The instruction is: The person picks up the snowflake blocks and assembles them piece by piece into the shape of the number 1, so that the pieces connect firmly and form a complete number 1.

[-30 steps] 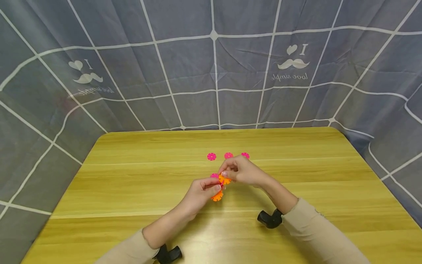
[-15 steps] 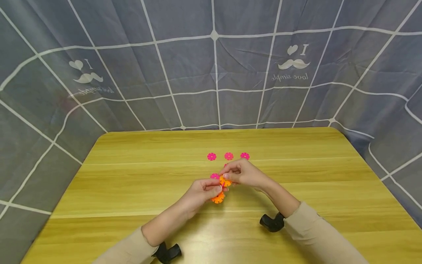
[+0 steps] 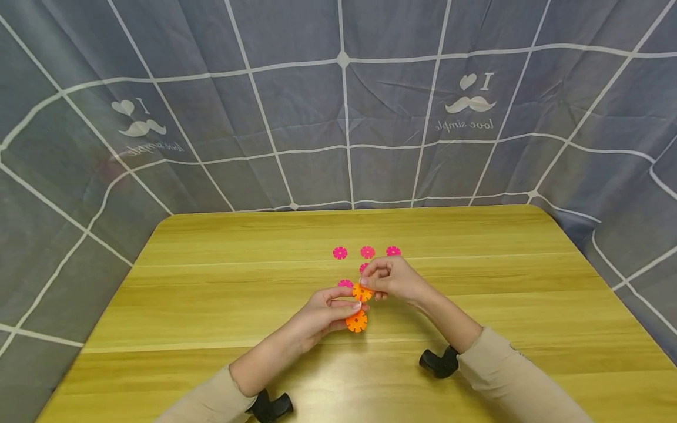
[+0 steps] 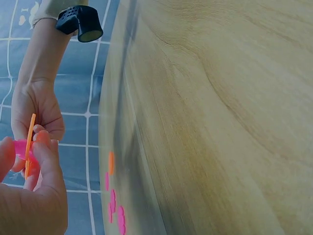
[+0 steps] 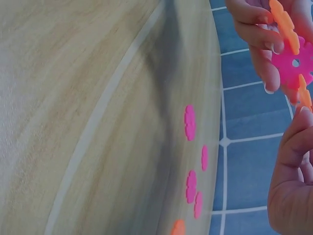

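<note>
Between my two hands is a small chain of notched plastic interlocking discs. My left hand grips the pink interlocking disc in the middle, fingers and thumb round it. Below the left thumb, a lower orange interlocking disc is joined to the pink one and faces the head camera. With thumb and fingertips my right hand pinches the upper orange interlocking disc at its far edge. In the head view the pink disc is mostly hidden by the left thumb and upper orange disc.
Several pink discs lie flat on the wooden table beyond the hands. One loose orange disc shows among them in the wrist views. A grey checked curtain surrounds the table. Black wrist mounts hang under both forearms.
Both hands and the chain have shifted slightly right and toward the body. The lower orange disc has swung out from behind the left thumb and shows more fully.
</note>
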